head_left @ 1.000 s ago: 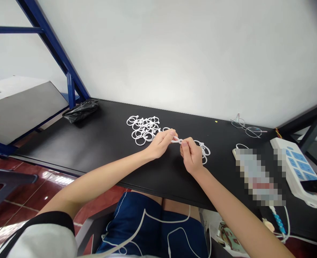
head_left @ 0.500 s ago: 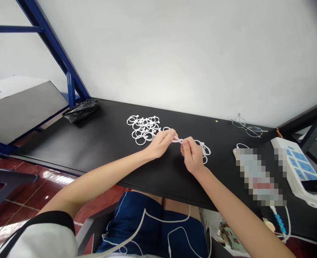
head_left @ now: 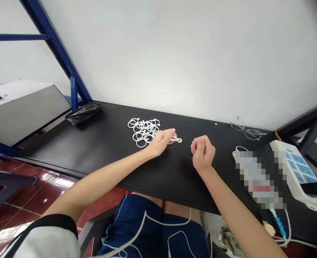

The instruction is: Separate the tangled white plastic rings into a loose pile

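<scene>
My left hand (head_left: 160, 142) is closed in a pinch on a white plastic curtain ring (head_left: 177, 140), whose small eyelet sticks out to the right of the fingertips. Beside and behind that hand, a heap of white curtain rings with small round eyelets (head_left: 141, 129) lies on the black table (head_left: 105, 147). To the right, apart from the held ring, my right hand (head_left: 203, 152) is curled into a fist. A sliver of white shows at its left side; what the fingers hold, if anything, is hidden.
Wire-framed glasses (head_left: 252, 134) lie near the wall at the back right. A blurred-out phone-like object (head_left: 257, 179) and a white power strip (head_left: 299, 172) stand further right, with white cables. A crumpled black plastic bag (head_left: 84, 113) sits at the back left.
My hands have come apart: the right has moved right and slightly down, off the ring that the left still pinches. The rings seen behind my right hand are now covered by it.
</scene>
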Demonstrator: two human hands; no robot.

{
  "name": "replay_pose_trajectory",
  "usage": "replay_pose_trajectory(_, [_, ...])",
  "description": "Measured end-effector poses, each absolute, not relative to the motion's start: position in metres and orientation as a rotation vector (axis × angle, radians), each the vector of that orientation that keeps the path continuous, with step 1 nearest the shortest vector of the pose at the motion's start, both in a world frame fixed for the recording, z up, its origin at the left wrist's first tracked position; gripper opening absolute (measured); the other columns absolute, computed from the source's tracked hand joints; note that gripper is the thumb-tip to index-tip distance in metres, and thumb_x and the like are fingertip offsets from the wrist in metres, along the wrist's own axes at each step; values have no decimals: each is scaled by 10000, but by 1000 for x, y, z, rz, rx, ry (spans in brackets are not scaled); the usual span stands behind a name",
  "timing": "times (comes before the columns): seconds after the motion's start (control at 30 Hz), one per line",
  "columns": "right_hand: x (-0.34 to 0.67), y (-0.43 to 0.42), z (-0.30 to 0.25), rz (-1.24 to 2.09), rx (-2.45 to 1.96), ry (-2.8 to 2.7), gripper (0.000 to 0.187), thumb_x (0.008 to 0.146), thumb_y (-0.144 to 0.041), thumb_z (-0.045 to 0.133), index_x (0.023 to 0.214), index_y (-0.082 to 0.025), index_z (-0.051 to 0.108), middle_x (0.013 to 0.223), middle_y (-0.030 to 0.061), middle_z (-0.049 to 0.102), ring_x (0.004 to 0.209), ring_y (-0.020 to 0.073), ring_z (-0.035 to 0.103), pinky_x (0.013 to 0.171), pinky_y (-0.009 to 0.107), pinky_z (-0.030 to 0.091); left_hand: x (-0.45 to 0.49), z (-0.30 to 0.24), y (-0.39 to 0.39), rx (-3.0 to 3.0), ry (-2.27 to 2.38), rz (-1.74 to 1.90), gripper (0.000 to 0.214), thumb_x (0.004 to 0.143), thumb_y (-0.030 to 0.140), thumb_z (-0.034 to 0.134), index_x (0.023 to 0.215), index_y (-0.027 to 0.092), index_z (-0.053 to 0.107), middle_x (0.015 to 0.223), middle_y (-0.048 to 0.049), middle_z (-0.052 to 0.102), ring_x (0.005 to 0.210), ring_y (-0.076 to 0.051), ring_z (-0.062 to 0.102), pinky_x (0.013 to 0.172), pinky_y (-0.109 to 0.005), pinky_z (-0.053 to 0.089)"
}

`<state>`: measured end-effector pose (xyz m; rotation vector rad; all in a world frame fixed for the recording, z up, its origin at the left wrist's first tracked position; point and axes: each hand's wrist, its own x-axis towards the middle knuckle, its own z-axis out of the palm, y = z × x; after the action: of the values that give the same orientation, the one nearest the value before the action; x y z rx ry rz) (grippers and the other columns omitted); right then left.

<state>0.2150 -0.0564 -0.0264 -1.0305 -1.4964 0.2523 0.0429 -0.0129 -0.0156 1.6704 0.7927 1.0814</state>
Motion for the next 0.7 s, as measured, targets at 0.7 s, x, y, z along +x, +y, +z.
replay_pose_trajectory(0.7, [224,-49,-19,133,-978,-1361,321,987,-440,400,807,-202,519,449,-82,413,344,88,409,391,230,323,12,-11,30,2694,1182,958,484,817,641,592,817,157,597,790,-68,632,812,-219,540,915,-398,344])
